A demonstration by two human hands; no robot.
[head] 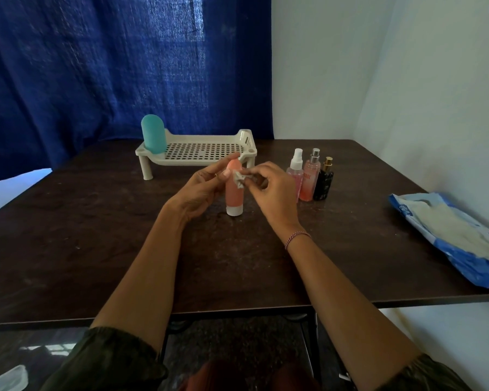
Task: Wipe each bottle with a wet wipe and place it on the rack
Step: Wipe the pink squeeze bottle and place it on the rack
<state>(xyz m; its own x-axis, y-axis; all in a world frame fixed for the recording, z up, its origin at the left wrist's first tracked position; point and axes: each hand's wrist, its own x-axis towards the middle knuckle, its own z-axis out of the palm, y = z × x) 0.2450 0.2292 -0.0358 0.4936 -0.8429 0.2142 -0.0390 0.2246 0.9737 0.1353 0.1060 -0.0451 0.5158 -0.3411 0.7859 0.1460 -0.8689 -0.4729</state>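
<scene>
From the head view, the left hand (201, 190) grips the upper part of the pink bottle (234, 199), thumb in front and fingers curled behind it. The bottle stands cap-down on the table (96, 235). The right hand (268, 190) pinches a crumpled wet wipe (239, 179) between thumb and fingertips, against the bottle's right side. The rack (209, 154) stands just behind, with a teal bottle (153, 134) at its left end.

Upper part of orange bottle (234, 197), just in front of rack (201, 153), partly behind left hand (201, 190) & crumpled wet wipe (239, 179). Rack's front-right leg hidden behind them. Right of rack: clear spray bottle (295, 167) lower half behind right hand (268, 190); pink bottle (308, 179) label too small to read. Wipes pack (446, 235), far right of rack, cut by frame edge.
</scene>
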